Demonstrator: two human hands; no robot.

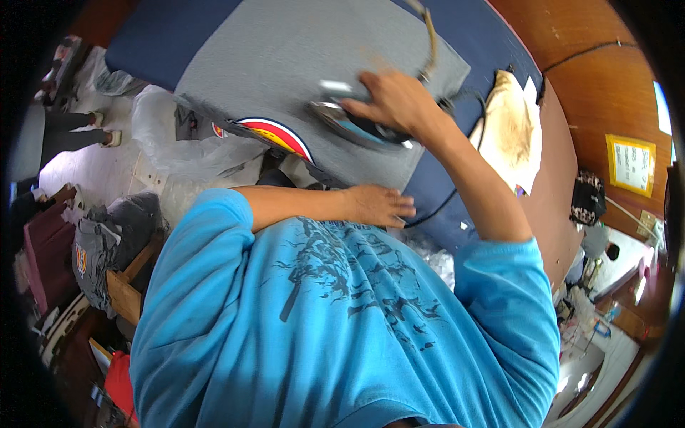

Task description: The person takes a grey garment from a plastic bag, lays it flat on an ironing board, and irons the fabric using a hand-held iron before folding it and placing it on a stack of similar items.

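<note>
Blue shirt (321,357) fronts flat grey cloth (264,64), where right grip (399,101) clasps a pointed metal iron (347,126), left grip (378,205) released.

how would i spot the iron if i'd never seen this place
Find the dark blue surface at the top of the view, then the grey cloth spread over it. The iron is over that cloth, under the right hand. Unlike the flat red patch to its left, it is solid with a shiny metal edge.

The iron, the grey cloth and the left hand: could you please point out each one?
Iron (355,129): head view, on its side.
Grey cloth (275,68): head view, on its flat upper surface.
Left hand (377,205): head view, on the back of it.
</note>
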